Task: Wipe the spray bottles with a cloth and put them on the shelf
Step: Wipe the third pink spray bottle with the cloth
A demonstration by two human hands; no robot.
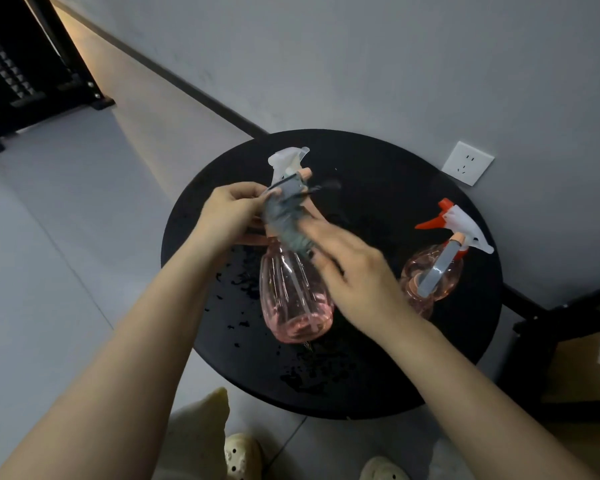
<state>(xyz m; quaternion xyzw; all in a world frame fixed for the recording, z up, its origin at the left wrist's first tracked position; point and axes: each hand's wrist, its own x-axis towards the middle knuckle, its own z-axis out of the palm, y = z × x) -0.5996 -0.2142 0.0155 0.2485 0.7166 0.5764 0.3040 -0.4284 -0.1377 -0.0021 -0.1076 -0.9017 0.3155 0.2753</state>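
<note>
A clear pink spray bottle [293, 296] with a white trigger head is held above the round black table [378, 368]. My left hand [231, 211] grips its neck, where a grey cloth [284, 216] is wrapped around it. My right hand [352, 271] is blurred, its fingers on the cloth at the bottle's shoulder. A second pink spray bottle [433, 275] with an orange nozzle and white trigger head stands on the table to the right, untouched.
Water drops speckle the table top. A white wall socket [467, 163] sits behind the table. A black shelf frame [21, 74] stands at the far left, and another dark shelf [568, 341] with a cardboard box at the right. My light shoes show at the bottom.
</note>
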